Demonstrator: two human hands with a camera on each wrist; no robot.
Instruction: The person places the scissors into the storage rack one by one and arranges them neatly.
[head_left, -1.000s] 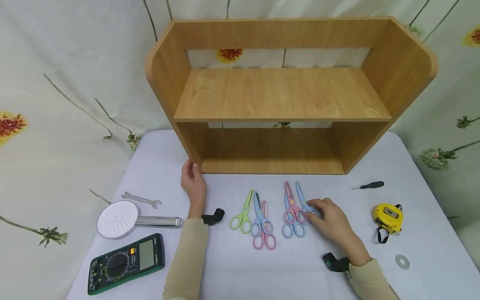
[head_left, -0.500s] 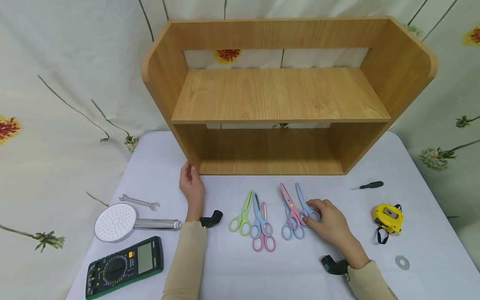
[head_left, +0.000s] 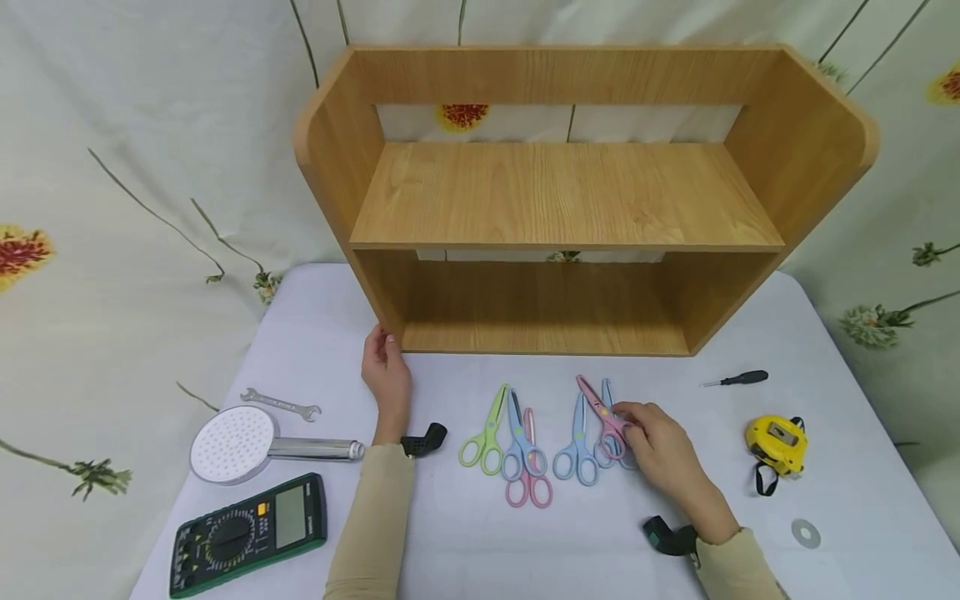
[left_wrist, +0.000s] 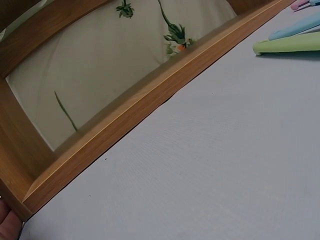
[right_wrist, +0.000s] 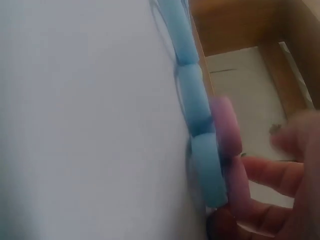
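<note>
Scissors (pink) (head_left: 602,411), lower frame right of centre, pinched by right hand (head_left: 667,450), now lie shifted rightward across right blue scissors (head_left: 607,397), freeing left blue scissors (head_left: 578,432) of overlap; left hand (head_left: 387,385) touches wooden shelf (head_left: 566,196), grip unclear.

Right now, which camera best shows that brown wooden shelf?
The head view: both levels and sides of the brown wooden shelf fit inside. The left wrist view shows only a slanted lower part; the right wrist view, a blurred part.

Both forearms (head_left: 371,525) reach forward, left fingers (head_left: 372,343) farther out, right fingers (head_left: 636,412) bent and pointing inward.
</note>
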